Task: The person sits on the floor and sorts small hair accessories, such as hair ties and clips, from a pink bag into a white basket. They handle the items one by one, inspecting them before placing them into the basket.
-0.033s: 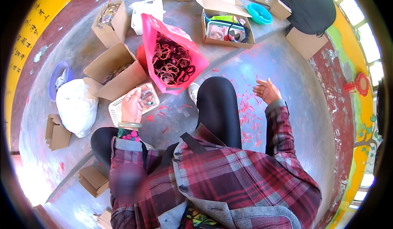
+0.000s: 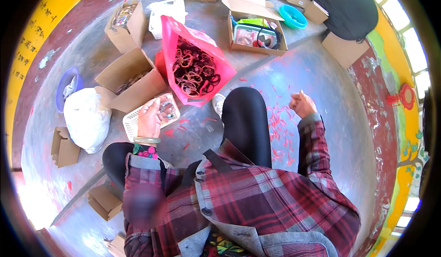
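Note:
My left hand, palm up with the fingers curled, is over a white slotted plastic basket. At its fingertips shows a thin pale loop, like a hair tie or bracelet, which the fingers seem to grip. My right hand is off to the right above the floor, fingers drawn together; whether something small is in them cannot be made out. Below it lie scattered small red strips. In front of me stands a pink plastic bag, its mouth wide, full of dark and tan loops.
Cardboard boxes stand left of the bag, beside a stuffed white bag and a purple basin. Farther off are a carton of odds and ends and a turquoise basin. My bent knee rises between my hands.
The fingers of my right hand have closed from a looser, spread pose. My left hand stays over the basket.

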### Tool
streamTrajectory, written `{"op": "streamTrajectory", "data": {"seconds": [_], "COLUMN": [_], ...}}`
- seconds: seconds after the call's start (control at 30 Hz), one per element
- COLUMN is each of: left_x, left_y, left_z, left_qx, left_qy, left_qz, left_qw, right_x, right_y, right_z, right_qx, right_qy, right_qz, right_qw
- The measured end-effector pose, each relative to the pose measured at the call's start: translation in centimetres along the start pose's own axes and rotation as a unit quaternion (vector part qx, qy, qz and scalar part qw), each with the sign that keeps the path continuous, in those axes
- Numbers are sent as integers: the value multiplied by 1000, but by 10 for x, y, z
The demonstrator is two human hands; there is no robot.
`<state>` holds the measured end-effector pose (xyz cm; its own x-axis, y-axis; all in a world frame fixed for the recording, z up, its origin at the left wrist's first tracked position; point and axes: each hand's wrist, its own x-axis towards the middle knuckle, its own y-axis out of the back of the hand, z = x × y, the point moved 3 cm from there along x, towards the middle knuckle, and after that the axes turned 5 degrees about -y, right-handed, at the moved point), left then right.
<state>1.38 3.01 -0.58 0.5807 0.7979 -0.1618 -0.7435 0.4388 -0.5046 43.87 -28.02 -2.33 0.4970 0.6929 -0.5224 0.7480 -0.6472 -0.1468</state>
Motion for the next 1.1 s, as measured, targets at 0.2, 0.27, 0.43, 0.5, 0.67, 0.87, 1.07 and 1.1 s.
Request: {"op": "streamTrajectory", "data": {"seconds": [0.2, 0.27, 0.43, 0.5, 0.67, 0.87, 1.07, 1.1], "left_x": [3, -1, -5, -5, -4, -4, -1, -1], "left_y": [-6, -10, -13, -14, -8, -10, -13, -14], "left_z": [1, 7, 16, 19, 23, 26, 23, 24], "left_qx": [-40, -61, -93, -105, -117, -117, -95, -99], "left_qy": [-4, -11, -55, -70, -97, -72, -74, -75], "left_qz": [-19, -5, 22, 34, 66, 51, 64, 68], "left_qw": [999, 998, 994, 991, 986, 989, 991, 990], "right_x": [29, 9, 0, 18, 45, 43, 33, 33], "right_y": [-49, -131, -305, -350, -408, -412, -403, -401], "right_z": [-29, -69, -81, -59, -27, -22, -30, -30], "right_qx": [-311, -271, -227, -223, -228, -192, -148, -136], "right_qy": [93, 209, 190, 128, 150, 126, 66, 49], "right_qz": [172, 127, -154, -236, -311, -291, -289, -290], "right_qw": [930, 931, 943, 937, 910, 929, 943, 946]}}
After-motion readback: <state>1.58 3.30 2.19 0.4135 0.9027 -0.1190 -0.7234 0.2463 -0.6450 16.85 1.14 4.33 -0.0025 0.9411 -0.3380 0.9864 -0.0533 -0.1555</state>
